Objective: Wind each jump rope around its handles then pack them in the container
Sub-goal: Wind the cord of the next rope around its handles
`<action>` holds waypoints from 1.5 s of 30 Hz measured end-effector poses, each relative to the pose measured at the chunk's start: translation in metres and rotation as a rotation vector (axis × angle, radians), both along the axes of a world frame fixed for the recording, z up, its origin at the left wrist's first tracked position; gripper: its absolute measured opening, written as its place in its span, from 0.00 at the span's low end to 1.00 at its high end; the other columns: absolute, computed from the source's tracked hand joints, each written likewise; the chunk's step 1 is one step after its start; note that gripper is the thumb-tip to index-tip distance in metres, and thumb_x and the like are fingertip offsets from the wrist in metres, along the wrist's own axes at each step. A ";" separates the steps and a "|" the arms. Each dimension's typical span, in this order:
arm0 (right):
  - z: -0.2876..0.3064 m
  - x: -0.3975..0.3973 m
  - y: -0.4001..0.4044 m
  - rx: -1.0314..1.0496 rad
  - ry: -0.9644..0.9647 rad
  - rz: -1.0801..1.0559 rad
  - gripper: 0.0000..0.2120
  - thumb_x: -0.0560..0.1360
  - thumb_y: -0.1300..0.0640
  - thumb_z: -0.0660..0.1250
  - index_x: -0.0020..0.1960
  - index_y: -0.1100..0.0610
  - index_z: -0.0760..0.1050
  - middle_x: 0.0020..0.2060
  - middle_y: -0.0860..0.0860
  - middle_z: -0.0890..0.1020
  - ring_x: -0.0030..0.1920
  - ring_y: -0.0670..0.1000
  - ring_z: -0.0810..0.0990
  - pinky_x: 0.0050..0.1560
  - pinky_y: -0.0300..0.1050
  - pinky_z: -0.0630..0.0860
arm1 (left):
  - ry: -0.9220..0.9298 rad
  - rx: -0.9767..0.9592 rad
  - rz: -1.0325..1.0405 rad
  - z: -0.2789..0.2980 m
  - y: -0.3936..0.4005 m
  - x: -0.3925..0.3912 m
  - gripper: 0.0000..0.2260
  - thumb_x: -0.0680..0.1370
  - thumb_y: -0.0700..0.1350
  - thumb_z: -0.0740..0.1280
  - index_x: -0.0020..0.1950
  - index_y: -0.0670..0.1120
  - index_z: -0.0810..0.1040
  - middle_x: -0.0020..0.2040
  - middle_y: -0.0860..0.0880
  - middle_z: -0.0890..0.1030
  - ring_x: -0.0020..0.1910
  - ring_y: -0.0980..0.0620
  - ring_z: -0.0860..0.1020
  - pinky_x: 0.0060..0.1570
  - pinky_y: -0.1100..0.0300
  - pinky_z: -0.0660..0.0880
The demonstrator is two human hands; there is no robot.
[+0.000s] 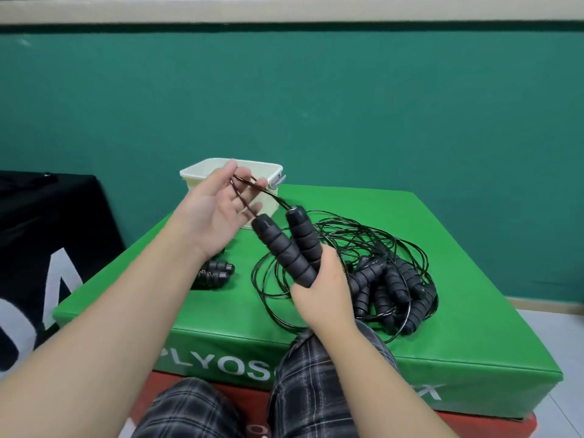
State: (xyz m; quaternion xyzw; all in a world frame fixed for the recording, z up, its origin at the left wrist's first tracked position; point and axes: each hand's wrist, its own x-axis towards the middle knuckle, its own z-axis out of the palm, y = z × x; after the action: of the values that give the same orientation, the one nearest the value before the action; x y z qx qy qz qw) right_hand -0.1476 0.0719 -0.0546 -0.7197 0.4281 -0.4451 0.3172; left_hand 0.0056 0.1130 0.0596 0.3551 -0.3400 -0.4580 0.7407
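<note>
Head view: right hand (322, 289) grips two black ribbed foam handles (290, 248); left hand (218, 210) pinches thin cord (249, 184).

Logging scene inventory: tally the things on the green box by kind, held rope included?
Cream container: 1
Held handle pair, in right hand; cord in left hand: 1
Wound rope bundle: 1
Tangled rope pile: 1, ropes uncountable
Total: 4

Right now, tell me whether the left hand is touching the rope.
Touching. The head view shows the rope running from the two handles and passing between the fingers of the left hand.
</note>
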 end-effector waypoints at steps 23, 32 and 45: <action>0.007 -0.007 -0.020 0.409 -0.307 -0.314 0.17 0.70 0.63 0.67 0.53 0.59 0.62 0.40 0.53 0.78 0.36 0.53 0.75 0.40 0.47 0.72 | -0.898 0.993 0.109 -0.072 0.006 0.012 0.06 0.80 0.33 0.53 0.54 0.36 0.69 0.34 0.42 0.72 0.19 0.52 0.72 0.20 0.60 0.74; 0.003 -0.008 -0.019 0.344 -0.230 -0.300 0.17 0.69 0.62 0.68 0.53 0.58 0.63 0.41 0.51 0.77 0.38 0.54 0.76 0.38 0.43 0.69 | -1.595 1.018 -0.126 -0.127 -0.029 0.006 0.56 0.68 0.55 0.75 0.76 0.47 0.34 0.77 0.40 0.42 0.76 0.39 0.47 0.73 0.45 0.52; 0.000 -0.010 -0.027 0.393 -0.330 -0.291 0.18 0.70 0.63 0.68 0.53 0.58 0.61 0.39 0.50 0.77 0.34 0.50 0.74 0.37 0.44 0.69 | -1.767 0.875 -0.024 -0.182 -0.074 0.006 0.14 0.79 0.52 0.62 0.63 0.49 0.70 0.71 0.42 0.61 0.66 0.39 0.67 0.66 0.45 0.66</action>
State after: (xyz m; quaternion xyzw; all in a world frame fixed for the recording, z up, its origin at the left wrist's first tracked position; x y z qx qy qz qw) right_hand -0.1572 0.0450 -0.0549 -0.4933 0.5476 -0.5056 0.4486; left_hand 0.0116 0.0387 -0.1229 0.8089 -0.5751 -0.1209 0.0187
